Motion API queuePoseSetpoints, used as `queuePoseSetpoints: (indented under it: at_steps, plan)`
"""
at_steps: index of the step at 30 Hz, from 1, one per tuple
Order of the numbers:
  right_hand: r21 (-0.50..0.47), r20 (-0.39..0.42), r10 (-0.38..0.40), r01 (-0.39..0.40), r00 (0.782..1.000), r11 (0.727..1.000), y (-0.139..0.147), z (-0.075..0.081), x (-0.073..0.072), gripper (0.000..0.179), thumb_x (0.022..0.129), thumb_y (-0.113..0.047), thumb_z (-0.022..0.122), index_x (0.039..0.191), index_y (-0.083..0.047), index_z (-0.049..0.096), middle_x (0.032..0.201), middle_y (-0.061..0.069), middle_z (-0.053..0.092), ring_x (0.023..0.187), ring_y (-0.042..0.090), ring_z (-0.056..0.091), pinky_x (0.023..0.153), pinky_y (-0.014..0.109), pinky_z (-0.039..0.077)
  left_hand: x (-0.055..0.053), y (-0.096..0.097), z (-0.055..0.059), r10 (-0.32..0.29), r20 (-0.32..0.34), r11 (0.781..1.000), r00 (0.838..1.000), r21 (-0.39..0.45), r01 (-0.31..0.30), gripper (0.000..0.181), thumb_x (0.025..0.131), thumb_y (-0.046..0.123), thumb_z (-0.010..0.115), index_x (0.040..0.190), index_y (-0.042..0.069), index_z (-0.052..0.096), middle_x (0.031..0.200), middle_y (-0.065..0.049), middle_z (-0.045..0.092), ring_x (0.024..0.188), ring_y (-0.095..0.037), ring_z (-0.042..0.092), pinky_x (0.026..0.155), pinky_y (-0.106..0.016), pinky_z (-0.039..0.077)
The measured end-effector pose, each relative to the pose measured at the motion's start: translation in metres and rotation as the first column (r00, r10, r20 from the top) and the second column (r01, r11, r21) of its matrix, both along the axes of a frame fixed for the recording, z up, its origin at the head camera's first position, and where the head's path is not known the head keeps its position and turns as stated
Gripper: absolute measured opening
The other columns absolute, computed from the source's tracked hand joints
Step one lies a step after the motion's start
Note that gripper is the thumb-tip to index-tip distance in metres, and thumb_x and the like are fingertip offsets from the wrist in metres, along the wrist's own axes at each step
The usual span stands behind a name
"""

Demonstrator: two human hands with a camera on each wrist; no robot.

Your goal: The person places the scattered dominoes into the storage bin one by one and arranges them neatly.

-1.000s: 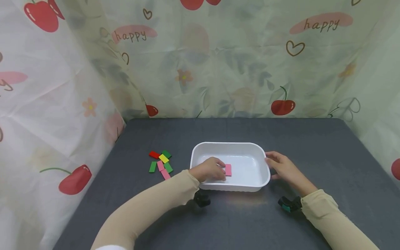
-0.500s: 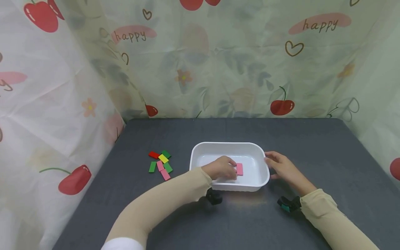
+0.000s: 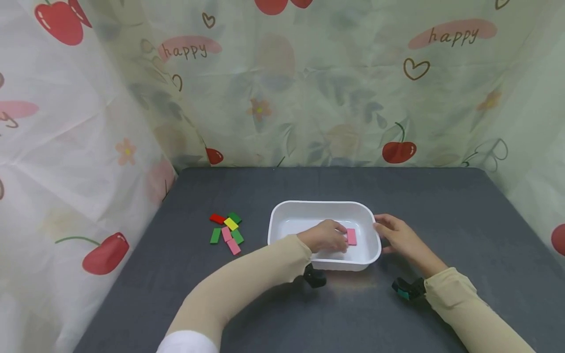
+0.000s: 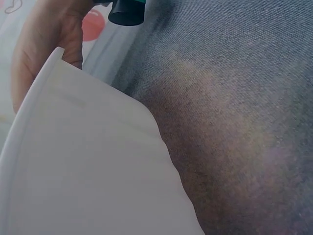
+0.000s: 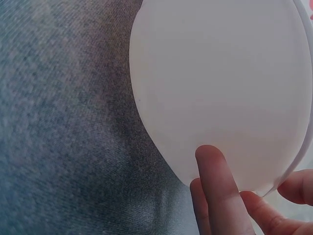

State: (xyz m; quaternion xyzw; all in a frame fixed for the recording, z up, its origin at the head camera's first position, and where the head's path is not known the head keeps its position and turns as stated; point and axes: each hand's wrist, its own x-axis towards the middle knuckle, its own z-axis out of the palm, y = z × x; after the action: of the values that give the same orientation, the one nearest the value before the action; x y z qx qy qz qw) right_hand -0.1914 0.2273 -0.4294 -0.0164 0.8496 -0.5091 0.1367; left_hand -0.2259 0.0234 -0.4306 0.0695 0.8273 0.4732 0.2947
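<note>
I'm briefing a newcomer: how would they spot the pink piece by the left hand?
On the dark table, find the white tray. Inside, towards its right end, a pink rectangle shows beside the left hand. No other pink shows inside; two more pink pieces lie left of the tray.

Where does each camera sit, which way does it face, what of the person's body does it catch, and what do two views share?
Head: worn on the head, facing forward and down at the white tray and tiles; left hand, right hand and both sleeves show.
Left wrist: on that wrist, facing the tray's outer wall; the right hand shows, not the left.
Right wrist: on that wrist, facing the tray's outer wall; its own fingers show.
Shared: both wrist views show tray, table and right hand.
</note>
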Motion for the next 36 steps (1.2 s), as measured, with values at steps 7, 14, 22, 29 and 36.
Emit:
queuePoseSetpoints:
  at_steps: [7,14,22,29,36]
  plan:
    - [0.001,-0.010,0.009,-0.009,1.000,1.000,0.001,-0.001,0.000,0.054,0.102,-0.031,0.046,0.143,0.003,0.035,0.141,0.031,0.043,0.120,0.046,0.052,0.073,0.042,0.058,-0.001,0.007,0.002,-0.002,0.031,1.000,1.000,0.017,0.001,0.051,0.074,-0.009,0.071,0.123,-0.002,0.061,0.096,-0.008,0.069,0.079,-0.012,0.056,0.077,-0.023,0.050]
    - [0.010,-0.009,0.006,-0.006,1.000,1.000,0.001,0.000,0.000,0.054,0.103,-0.031,0.045,0.144,0.003,0.034,0.141,0.031,0.042,0.120,0.047,0.051,0.074,0.043,0.057,-0.002,0.010,0.003,0.012,0.036,1.000,0.999,0.003,-0.012,0.052,0.073,-0.010,0.072,0.124,-0.002,0.061,0.095,-0.007,0.068,0.082,-0.013,0.057,0.083,-0.026,0.051]
    - [0.010,0.002,0.007,-0.007,1.000,1.000,0.001,-0.001,-0.001,0.053,0.103,-0.029,0.045,0.144,0.003,0.034,0.141,0.031,0.042,0.121,0.047,0.051,0.075,0.043,0.057,-0.003,0.000,0.009,-0.010,0.030,0.998,0.999,0.059,0.008,0.053,0.078,-0.008,0.069,0.129,-0.003,0.057,0.104,-0.012,0.069,0.083,-0.013,0.061,0.080,-0.025,0.053]
    - [0.014,0.013,0.007,-0.007,1.000,1.000,0.001,-0.002,-0.001,0.055,0.103,-0.030,0.045,0.145,0.002,0.033,0.142,0.030,0.042,0.122,0.046,0.050,0.076,0.043,0.057,-0.005,-0.030,0.031,-0.028,0.078,0.981,0.997,0.195,0.012,0.058,0.083,-0.007,0.066,0.137,-0.002,0.048,0.123,-0.021,0.062,0.099,-0.020,0.065,0.092,-0.033,0.051]
    - [0.026,0.024,0.000,0.000,1.000,1.000,0.000,-0.002,-0.001,0.056,0.102,-0.032,0.046,0.145,0.001,0.032,0.144,0.029,0.040,0.123,0.046,0.049,0.076,0.043,0.057,-0.002,-0.080,0.063,-0.035,0.038,0.957,0.999,0.289,0.022,0.055,0.088,-0.002,0.064,0.140,0.001,0.046,0.133,-0.025,0.053,0.110,-0.025,0.062,0.095,-0.035,0.050]
